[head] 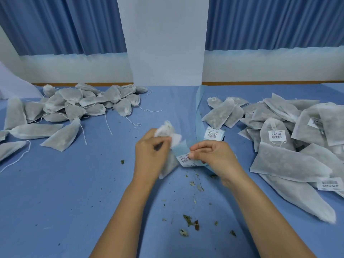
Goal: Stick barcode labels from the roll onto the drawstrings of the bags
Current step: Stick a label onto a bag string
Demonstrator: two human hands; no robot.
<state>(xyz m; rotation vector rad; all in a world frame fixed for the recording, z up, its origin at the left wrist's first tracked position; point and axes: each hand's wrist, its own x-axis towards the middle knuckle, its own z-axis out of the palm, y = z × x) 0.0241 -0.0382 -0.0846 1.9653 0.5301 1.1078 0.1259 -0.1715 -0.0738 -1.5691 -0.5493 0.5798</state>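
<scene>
My left hand (pixel 150 151) grips a white mesh bag (pixel 170 134) by its gathered top, and the bag's body hangs down under the hand. My right hand (pixel 210 155) pinches a white barcode label (pixel 184 158) on the blue backing strip (pixel 181 148), right beside the bag. The label roll (pixel 214 134) lies just behind my right hand, and its blue backing tape (pixel 199 108) trails away toward the wall. I cannot make out the bag's drawstring.
A heap of unlabelled bags (pixel 74 103) with loose strings lies at the back left. A pile of bags bearing barcode labels (pixel 290 140) fills the right side. Dried herb crumbs (pixel 189 222) are scattered on the blue table between my forearms.
</scene>
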